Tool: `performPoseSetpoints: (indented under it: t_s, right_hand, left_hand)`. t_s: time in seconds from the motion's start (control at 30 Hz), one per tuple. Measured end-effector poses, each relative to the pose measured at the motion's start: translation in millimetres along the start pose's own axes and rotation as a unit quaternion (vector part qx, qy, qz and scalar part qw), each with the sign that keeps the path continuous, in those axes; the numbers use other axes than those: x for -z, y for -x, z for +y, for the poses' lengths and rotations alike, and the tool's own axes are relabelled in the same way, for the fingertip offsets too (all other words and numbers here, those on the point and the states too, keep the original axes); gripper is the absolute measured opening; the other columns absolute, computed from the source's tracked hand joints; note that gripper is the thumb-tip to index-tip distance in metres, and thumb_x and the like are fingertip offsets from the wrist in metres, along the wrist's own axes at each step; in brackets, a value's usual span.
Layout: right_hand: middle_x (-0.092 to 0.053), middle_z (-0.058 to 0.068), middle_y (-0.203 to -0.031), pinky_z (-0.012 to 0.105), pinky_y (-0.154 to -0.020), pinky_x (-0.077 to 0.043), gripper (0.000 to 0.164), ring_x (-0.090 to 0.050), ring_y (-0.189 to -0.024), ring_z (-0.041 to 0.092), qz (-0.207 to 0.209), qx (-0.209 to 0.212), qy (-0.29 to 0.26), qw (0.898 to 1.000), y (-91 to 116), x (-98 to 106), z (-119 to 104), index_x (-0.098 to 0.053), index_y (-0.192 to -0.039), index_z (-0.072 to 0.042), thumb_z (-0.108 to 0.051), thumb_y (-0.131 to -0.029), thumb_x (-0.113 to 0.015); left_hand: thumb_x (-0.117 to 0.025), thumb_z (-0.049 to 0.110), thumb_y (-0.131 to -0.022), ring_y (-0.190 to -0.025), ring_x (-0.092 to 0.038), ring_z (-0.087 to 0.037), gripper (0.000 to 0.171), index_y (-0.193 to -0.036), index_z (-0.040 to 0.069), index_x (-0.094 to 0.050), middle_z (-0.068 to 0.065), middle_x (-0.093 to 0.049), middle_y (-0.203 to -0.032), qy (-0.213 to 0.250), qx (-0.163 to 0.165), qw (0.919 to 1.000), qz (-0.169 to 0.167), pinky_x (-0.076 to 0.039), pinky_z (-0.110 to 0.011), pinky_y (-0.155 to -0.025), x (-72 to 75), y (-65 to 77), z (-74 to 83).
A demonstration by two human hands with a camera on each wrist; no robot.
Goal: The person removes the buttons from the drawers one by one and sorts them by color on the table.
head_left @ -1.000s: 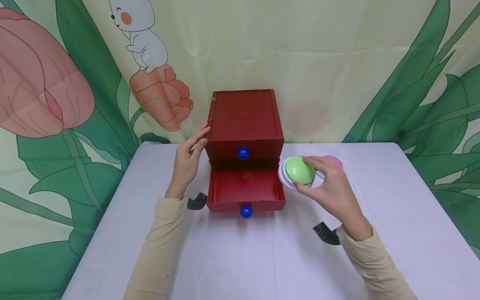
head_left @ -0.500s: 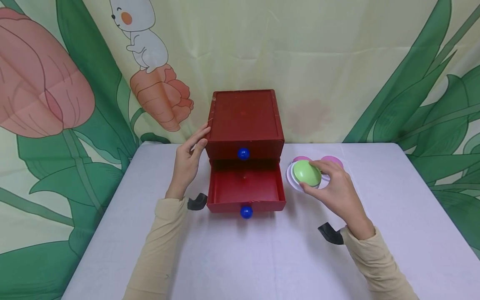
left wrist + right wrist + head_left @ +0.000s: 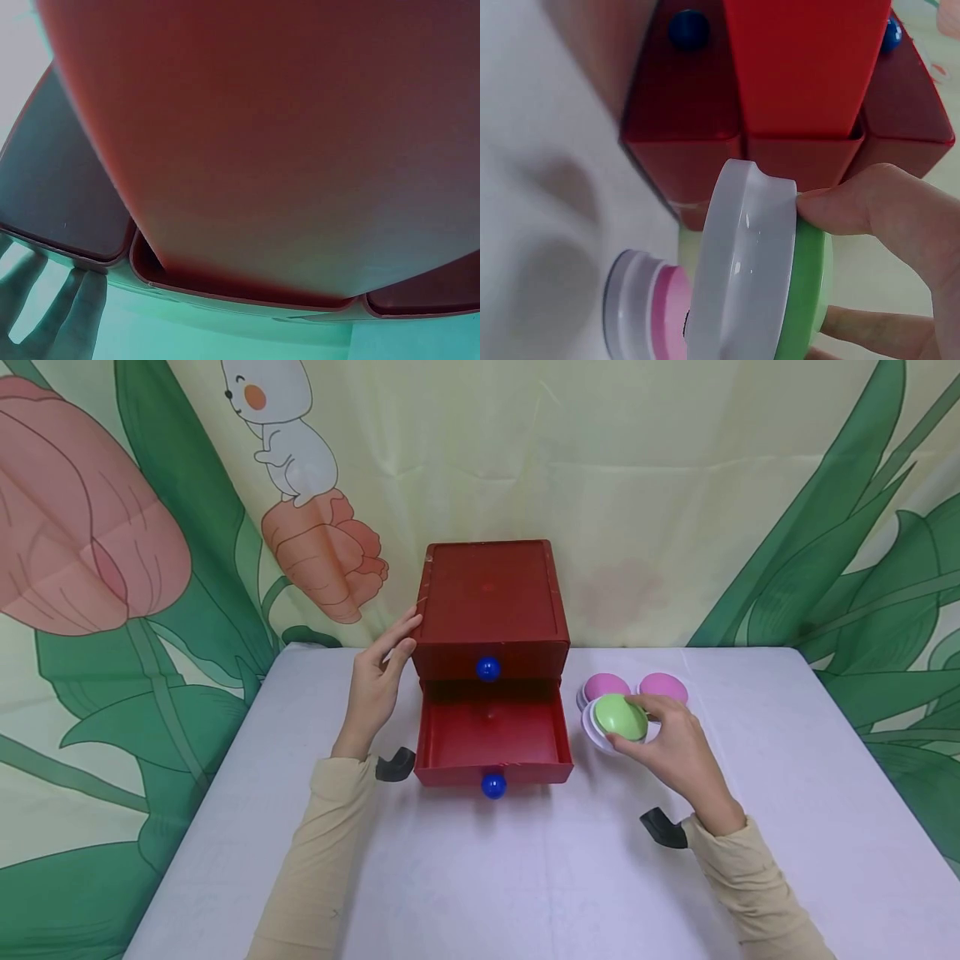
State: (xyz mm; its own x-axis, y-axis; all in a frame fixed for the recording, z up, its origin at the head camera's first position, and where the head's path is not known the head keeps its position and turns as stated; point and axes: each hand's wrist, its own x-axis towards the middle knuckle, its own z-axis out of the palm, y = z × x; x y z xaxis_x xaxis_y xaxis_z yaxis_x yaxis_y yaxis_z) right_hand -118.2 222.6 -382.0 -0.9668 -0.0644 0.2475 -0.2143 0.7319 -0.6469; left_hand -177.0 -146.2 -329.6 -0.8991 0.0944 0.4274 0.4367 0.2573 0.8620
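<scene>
My right hand [image 3: 678,743] grips a round white button-like thing with a green domed top [image 3: 620,718], thumb and fingers on opposite sides of its rim. In the right wrist view its white base [image 3: 742,255] appears raised off the table. Just behind it stand two similar round things with pink tops, one on the left [image 3: 606,687] and one on the right [image 3: 663,687]. A red drawer cabinet [image 3: 491,589] has its lower drawer [image 3: 491,735] pulled out, with nothing visible inside. My left hand [image 3: 377,681] rests with extended fingers against the cabinet's left side.
Each drawer has a blue round knob, one above [image 3: 488,669] and one below [image 3: 493,786]. A white cloth covers the table [image 3: 570,877]. Behind it hangs a printed curtain [image 3: 637,510], close to the cabinet's back.
My right hand has moved away from the cabinet, rightward and slightly toward me, still holding the green-topped thing. Both pink tops now show more fully. My left hand has stayed put.
</scene>
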Motion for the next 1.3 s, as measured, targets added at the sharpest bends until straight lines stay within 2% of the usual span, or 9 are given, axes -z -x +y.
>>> performPoseSetpoints:
  t_s: [0.43, 0.7, 1.1, 1.3]
  right_hand:
    - [-0.065, 0.029, -0.118, 0.053, -0.084, -0.051, 0.058, -0.059, -0.101, 0.041, -0.029, -0.011, 0.02, 0.999, 0.6, -5.2, 16.8, -0.062, -0.122, 0.012, -0.012, -0.075, -0.086]
    - [-0.066, 0.028, -0.116, 0.046, -0.079, -0.048, 0.057, -0.06, -0.096, 0.04, -0.034, -0.01, 0.036, 0.999, 1.8, -8.4, 27.6, -0.063, -0.12, 0.011, -0.012, -0.074, -0.086]
    - [-0.066, 0.026, -0.115, 0.036, -0.072, -0.047, 0.06, -0.058, -0.098, 0.039, -0.072, -0.049, 0.045, 0.995, 3.9, -12.3, 32.0, -0.062, -0.123, 0.01, -0.019, -0.076, -0.085]
    - [-0.067, 0.026, -0.114, 0.038, -0.074, -0.049, 0.058, -0.059, -0.098, 0.04, -0.073, -0.05, 0.047, 0.995, 5.0, -15.6, 35.2, -0.064, -0.121, 0.011, -0.019, -0.076, -0.086]
  left_hand:
    - [-0.053, 0.011, -0.103, -0.142, -0.043, -0.019, 0.04, -0.141, 0.003, -0.054, -0.007, -0.047, -0.152, 0.003, 0.007, 1.0, 0.0, -0.043, -0.041, -0.111, 0.3, 0.1, 1.5]
    - [-0.053, 0.011, -0.102, -0.141, -0.044, -0.019, 0.04, -0.141, 0.003, -0.054, -0.007, -0.048, -0.152, 0.003, 0.002, 1.0, 0.001, -0.042, -0.04, -0.111, 0.2, 0.1, 0.6]
    - [-0.053, 0.011, -0.102, -0.141, -0.043, -0.019, 0.04, -0.141, 0.003, -0.054, -0.006, -0.048, -0.152, 0.013, 0.001, 0.9999, 0.001, -0.042, -0.042, -0.111, 0.3, -0.4, -0.4]
    - [-0.053, 0.011, -0.102, -0.141, -0.044, -0.019, 0.04, -0.141, 0.003, -0.054, -0.007, -0.048, -0.152, 0.011, 0.002, 0.9999, 0.0, -0.045, -0.041, -0.108, 0.3, 0.3, 1.2]
